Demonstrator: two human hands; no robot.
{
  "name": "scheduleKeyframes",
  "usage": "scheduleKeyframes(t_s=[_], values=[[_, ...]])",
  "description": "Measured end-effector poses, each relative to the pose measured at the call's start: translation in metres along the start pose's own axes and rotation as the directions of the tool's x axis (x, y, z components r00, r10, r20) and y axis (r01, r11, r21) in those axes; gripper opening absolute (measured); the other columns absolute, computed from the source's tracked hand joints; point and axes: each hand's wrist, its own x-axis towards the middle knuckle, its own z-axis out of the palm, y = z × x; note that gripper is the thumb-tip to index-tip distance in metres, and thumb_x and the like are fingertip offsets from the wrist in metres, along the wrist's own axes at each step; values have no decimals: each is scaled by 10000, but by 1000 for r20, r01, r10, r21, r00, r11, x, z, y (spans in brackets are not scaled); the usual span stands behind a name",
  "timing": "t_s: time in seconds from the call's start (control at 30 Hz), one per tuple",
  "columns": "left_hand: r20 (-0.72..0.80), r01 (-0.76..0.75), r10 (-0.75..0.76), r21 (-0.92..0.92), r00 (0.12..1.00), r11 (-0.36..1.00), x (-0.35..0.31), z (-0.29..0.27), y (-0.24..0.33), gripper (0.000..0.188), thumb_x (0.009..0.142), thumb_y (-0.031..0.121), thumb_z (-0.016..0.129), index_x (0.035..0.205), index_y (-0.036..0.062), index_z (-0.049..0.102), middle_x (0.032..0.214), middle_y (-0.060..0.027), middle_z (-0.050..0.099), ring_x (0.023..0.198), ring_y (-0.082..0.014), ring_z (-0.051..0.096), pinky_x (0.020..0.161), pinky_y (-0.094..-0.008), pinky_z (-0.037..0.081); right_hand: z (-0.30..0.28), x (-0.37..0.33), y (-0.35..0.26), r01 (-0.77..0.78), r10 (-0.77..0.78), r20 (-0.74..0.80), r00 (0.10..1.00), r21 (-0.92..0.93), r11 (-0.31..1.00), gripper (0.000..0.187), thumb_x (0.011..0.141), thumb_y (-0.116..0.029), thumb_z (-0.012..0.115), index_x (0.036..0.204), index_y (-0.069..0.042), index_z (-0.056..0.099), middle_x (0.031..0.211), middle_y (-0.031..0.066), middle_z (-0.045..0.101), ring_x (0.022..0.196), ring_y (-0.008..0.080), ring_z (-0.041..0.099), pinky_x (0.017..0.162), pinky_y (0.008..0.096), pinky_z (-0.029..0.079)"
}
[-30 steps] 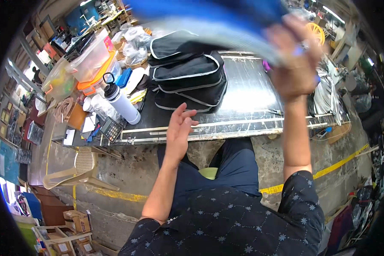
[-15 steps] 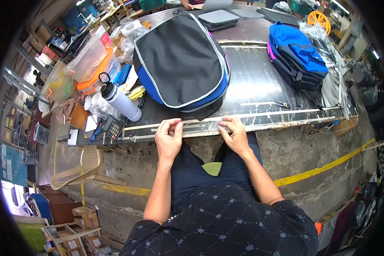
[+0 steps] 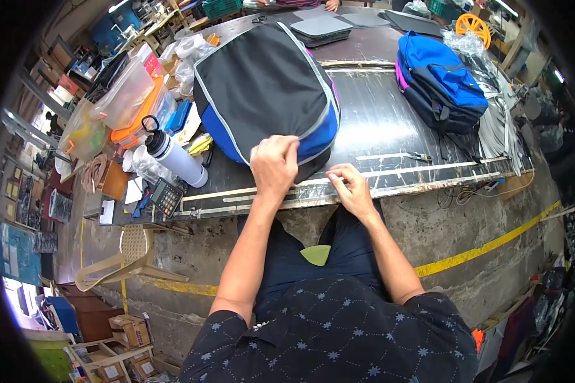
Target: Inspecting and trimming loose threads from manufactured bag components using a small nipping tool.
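Observation:
A large black-and-blue backpack with grey piping lies on the dark worktable, its black panel up. My left hand is closed on the near end of it, back of the hand upward. Beside the fingers the piped edge bends inward and blue side fabric shows. Just right of that end, my right hand hovers at the table's front edge. Its thumb and fingertips are drawn together; whatever may be between them is too small to make out.
A smaller blue backpack stands at the right. At the left are a water bottle, a calculator and an orange-edged plastic box. Flat grey sheets lie far back, near another person's hand. A plastic chair stands below left.
My left hand has moved up and forward from the table edge onto the backpack's near end, bending its edge. My right hand stays near its place. The person across the table has shifted.

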Motion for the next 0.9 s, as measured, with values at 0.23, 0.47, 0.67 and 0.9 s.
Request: scheduleKeyframes(t_s=[0.23, 0.47, 0.67, 0.9], values=[[86, 376, -391, -519, 916, 767, 41, -28, 7, 212, 1049, 178, 722, 1058, -27, 777, 763, 64, 636, 675, -20, 487, 606, -230, 407, -2, -1, -8, -4, -2, 51, 999, 131, 991, 227, 1056, -184, 682, 1099, 17, 776, 1049, 88, 738, 930, 159, 677, 785, 296, 519], [83, 347, -369, -572, 926, 743, 18, -29, 7, 208, 1046, 176, 735, 1071, -25, 777, 758, 89, 590, 670, -13, 455, 593, -222, 374, 3, 26, -44, -209, 226, -17, 974, 323, 923, 405, 1092, -380, 638, 1213, -1, 714, 1034, 81, 730, 815, 140, 676, 761, 293, 541], [105, 207, -194, -740, 975, 639, -15, -40, -17, 129, 984, 49, 648, 885, -7, 710, 769, 62, 588, 685, -24, 473, 609, -226, 369, -2, 55, -44, -223, 375, -208, 903, 519, 825, 503, 1074, -466, 651, 1302, -21, 699, 997, 50, 711, 867, 106, 644, 708, 270, 525], [278, 301, -143, -696, 950, 652, -66, -24, -41, 346, 1015, 179, 604, 744, -37, 622, 773, -91, 653, 722, -173, 597, 694, -320, 461, 16, 61, -63, -187, 355, -114, 928, 682, 707, 470, 1071, -338, 685, 1377, 20, 682, 1131, 65, 759, 962, 131, 689, 906, 293, 548]])
